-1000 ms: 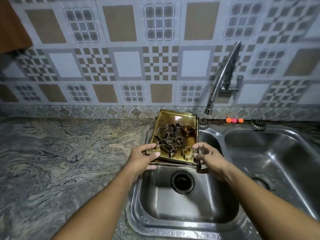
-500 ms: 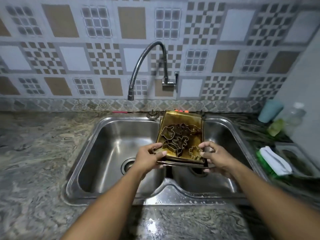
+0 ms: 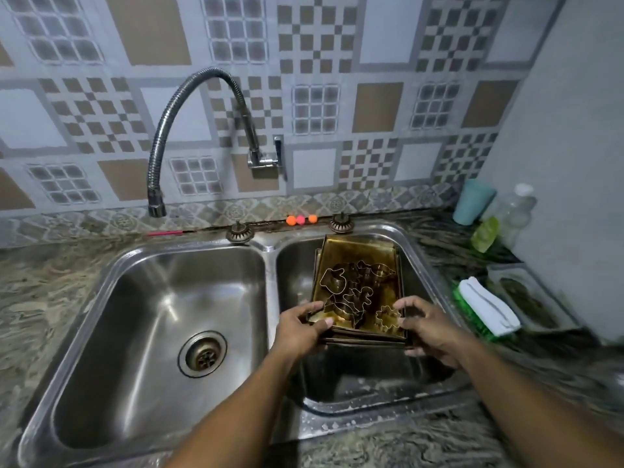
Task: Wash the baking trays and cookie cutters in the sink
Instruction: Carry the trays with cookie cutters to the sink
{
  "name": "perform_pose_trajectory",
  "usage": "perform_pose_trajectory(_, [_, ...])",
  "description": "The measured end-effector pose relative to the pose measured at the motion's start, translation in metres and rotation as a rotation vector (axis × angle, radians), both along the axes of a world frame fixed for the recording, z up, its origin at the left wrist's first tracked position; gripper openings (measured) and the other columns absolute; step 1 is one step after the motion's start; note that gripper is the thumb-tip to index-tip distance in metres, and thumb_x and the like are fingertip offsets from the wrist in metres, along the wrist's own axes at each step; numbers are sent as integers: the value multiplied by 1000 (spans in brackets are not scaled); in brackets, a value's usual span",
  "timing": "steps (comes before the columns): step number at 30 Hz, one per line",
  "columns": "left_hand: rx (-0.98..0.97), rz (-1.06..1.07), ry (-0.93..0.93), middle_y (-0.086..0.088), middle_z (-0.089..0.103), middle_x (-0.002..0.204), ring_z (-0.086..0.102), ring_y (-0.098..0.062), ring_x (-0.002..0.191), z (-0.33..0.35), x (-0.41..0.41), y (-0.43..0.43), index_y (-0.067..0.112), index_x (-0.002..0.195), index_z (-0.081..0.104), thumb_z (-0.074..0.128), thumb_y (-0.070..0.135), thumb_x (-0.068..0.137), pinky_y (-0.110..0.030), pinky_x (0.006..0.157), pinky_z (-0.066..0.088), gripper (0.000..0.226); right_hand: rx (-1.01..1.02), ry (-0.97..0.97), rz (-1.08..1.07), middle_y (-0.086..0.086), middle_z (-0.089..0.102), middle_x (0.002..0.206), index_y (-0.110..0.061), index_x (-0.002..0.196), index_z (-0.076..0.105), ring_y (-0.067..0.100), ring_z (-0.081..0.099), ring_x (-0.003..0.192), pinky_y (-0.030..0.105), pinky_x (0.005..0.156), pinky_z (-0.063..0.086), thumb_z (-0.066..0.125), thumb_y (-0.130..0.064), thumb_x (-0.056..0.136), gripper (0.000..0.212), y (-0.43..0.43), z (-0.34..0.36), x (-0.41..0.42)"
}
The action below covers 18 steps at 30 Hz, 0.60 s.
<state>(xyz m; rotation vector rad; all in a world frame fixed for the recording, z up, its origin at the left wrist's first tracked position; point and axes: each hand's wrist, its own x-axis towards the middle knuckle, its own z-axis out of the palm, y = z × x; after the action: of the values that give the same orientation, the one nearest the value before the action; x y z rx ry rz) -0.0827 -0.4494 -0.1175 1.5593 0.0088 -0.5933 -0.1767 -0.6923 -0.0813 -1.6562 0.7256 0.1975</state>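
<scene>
Head view: the stacked baking trays (image 3: pixel 357 253) are held just right of the divider (image 3: pixel 271 298) of the double sink (image 3: pixel 189 243), over the right-hand basin. Whether their far edge touches the basin wall cannot be told. The left hand (image 3: pixel 300 329) grips the near corner beside the divider, thumb on the rim and fingers curled beneath. The right hand (image 3: pixel 429 329) holds the corner farther right of the divider, fingers arched over the rim and others showing under the stack. Several cookie cutters (image 3: pixel 351 292) lie loose on the top tray, and a flower-shaped one (image 3: pixel 388 317) sits close to the right fingertips. Assessed hazards follow. The cutters are unrestrained, so any tilt on lowering would likely send them sliding off the edge into the basin. The trays are separate pieces gripped at one end only, and an uneven grip could let a lower tray slip out and drop. The thin cutter edges lie near the fingers, so a shift of the load could nick them. The tap spout (image 3: pixel 157 209) hangs well left of the divider, over the other basin and its drain (image 3: pixel 202 354). Water opened now would miss the trays unless the spout is swung across. A brush with a cloth (image 3: pixel 486 309) lies well right of the divider, on the counter.
</scene>
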Motion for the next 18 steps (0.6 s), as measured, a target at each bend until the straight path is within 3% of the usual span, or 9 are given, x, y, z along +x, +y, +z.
perform_pose_trajectory(5, [53, 19, 73, -6, 63, 128, 67, -29, 110, -39, -2, -17, 33, 108, 71, 80, 10, 84, -50, 80, 63, 34, 23, 100, -14, 9, 55, 127, -30, 102, 66, 27, 56, 111, 53, 81, 59, 56, -7, 97, 26, -17, -40, 4])
perform_pose_trajectory(10, [158, 58, 107, -4, 68, 125, 69, -24, 108, -73, -1, -32, 36, 107, 71, 82, 15, 83, -50, 93, 59, 34, 53, 173, 42, 6, 51, 133, -30, 105, 64, 26, 54, 114, 48, 79, 59, 55, -6, 97, 27, -33, -77, 17])
perform_pose_trajectory(18, [189, 140, 212, -6, 67, 120, 69, -27, 106, -108, -4, -62, 26, 110, 70, 80, 7, 84, -46, 88, 62, 33, 79, 289, 129, 7, 51, 127, -30, 108, 60, 25, 55, 103, 43, 77, 57, 56, -11, 97, 23, -62, -108, 33])
